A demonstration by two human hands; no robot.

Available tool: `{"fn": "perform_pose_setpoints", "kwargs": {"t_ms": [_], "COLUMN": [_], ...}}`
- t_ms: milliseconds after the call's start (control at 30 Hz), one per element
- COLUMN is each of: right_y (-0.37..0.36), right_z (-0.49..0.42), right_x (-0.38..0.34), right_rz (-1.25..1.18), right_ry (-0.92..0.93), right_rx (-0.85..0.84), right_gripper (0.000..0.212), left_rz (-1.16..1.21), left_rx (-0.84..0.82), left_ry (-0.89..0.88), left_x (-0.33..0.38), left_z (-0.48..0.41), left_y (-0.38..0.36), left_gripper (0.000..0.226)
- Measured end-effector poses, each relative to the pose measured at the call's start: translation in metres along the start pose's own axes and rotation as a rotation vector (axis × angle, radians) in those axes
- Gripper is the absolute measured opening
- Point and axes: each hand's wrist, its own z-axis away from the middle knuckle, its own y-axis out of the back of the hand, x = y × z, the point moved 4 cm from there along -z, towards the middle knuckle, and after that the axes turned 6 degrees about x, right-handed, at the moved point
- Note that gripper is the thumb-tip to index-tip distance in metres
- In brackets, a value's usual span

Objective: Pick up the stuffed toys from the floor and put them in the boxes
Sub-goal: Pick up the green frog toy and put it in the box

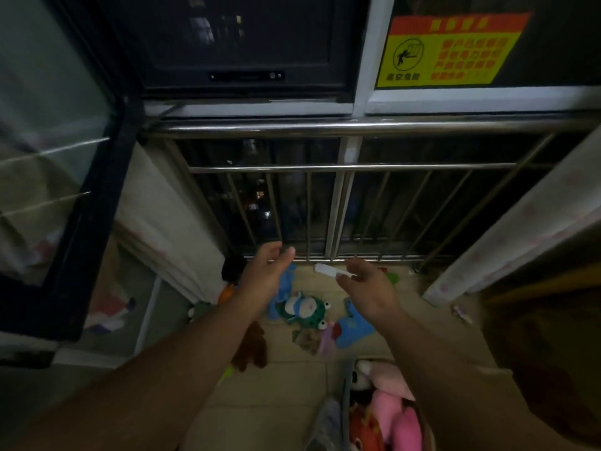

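Several stuffed toys lie on the tiled floor below the railing: a green frog toy [307, 312], a blue toy [354, 325], a brown toy [253, 348] and a pale pink one [326, 341]. A box [345, 395] at the bottom holds pink and red plush toys [387, 411]. My left hand [265, 273] is stretched out above the toys with relaxed fingers and holds nothing. My right hand [367, 288] is stretched out too and pinches a small white object [328, 270] between thumb and fingers.
A steel railing [325, 167] with vertical bars closes off the window ahead. White curtains hang at the left [169, 229] and right [507, 229]. A dark-framed glass door [87, 196] stands open on the left. An orange and black toy [229, 278] lies by the left curtain.
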Motion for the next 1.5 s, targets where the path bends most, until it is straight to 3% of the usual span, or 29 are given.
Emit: {"fn": "perform_pose_setpoints", "kwargs": {"t_ms": [200,333,600,833,933,1067,1233,1300,1367,1500], "right_y": [-0.018,-0.051,-0.178,-0.296,-0.34,-0.396,-0.45,-0.457,-0.459,-0.453], "right_z": [-0.08,-0.124,-0.212,-0.275,-0.29,-0.298,-0.322,-0.34,-0.358,-0.386], "right_x": [0.037,0.091,0.28,0.441,0.497,0.55,0.582,0.584,0.585,0.582], "right_rz": [-0.026,-0.052,-0.125,-0.065,-0.161,-0.445,-0.685,-0.782,-0.719,-0.855], "right_ry": [-0.045,-0.089,-0.269,-0.396,-0.551,-0.85,-0.979,-0.953,-0.909,-0.803], "right_rx": [-0.038,-0.039,-0.039,-0.098,-0.06,0.043,0.122,0.151,0.166,0.258], "right_gripper": [0.042,0.038,0.021,0.027,0.026,0.034,0.059,0.069,0.084,0.098], "left_rz": [-0.032,-0.065,-0.258,-0.243,-0.286,-0.386,-0.554,-0.619,-0.659,-0.568], "left_rx": [0.009,-0.033,-0.17,-0.235,-0.264,-0.312,-0.315,-0.377,-0.448,-0.41], "left_ry": [0.026,0.062,0.05,0.059,0.019,-0.069,-0.134,-0.139,-0.113,0.003], "left_x": [-0.017,-0.068,-0.271,-0.461,-0.52,-0.579,-0.615,-0.624,-0.631,-0.637], "left_z": [-0.072,-0.121,-0.251,-0.332,-0.356,-0.391,-0.436,-0.448,-0.455,-0.472], "left_y": [-0.045,-0.08,-0.171,-0.237,-0.264,-0.296,-0.323,-0.333,-0.343,-0.347], "left_gripper": [0.051,0.046,0.083,0.043,0.05,0.057,0.068,0.073,0.079,0.087]}}
